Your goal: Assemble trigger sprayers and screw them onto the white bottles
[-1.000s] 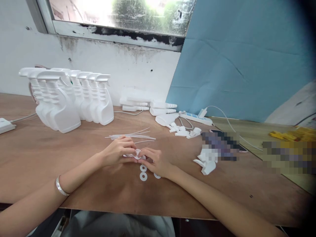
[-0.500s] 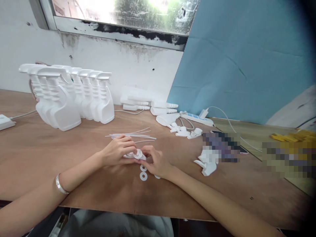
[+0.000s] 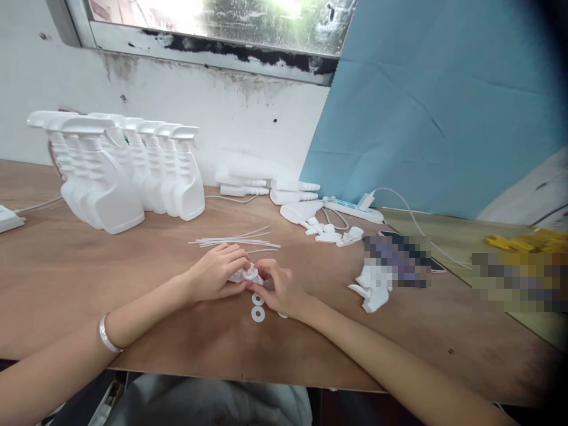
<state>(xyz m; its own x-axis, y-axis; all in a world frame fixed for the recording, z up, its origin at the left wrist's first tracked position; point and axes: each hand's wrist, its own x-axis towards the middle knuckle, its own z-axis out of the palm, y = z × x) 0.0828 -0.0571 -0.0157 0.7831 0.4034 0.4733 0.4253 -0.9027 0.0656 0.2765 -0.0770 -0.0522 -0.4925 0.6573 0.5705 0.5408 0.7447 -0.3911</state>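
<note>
Between my two hands, just above the brown tabletop (image 3: 177,337), is a white plastic spray trigger head (image 3: 247,274), partly covered by my fingers. My left hand (image 3: 219,271) has its fingers curled round the left side of it. On the other side, my right hand (image 3: 284,289) pinches its edge with thumb and fingers. Below the hands lie flat white washers (image 3: 258,314), one of them half hidden under my right hand. Thin white tubes (image 3: 235,241) lie in a loose bunch just beyond my left hand.
Assembled white spray bottles (image 3: 118,198) stand at the back left. Several empty bottles (image 3: 293,196) lie along the wall. Loose trigger heads (image 3: 350,235) sit near a power strip (image 3: 355,210), with more white parts (image 3: 375,293) nearer me. A phone (image 3: 437,264) lies at the right.
The spray head has turned a little between my hands, so its round end no longer faces up as plainly. My left fingers have shifted slightly over it; the camera view has moved slightly.
</note>
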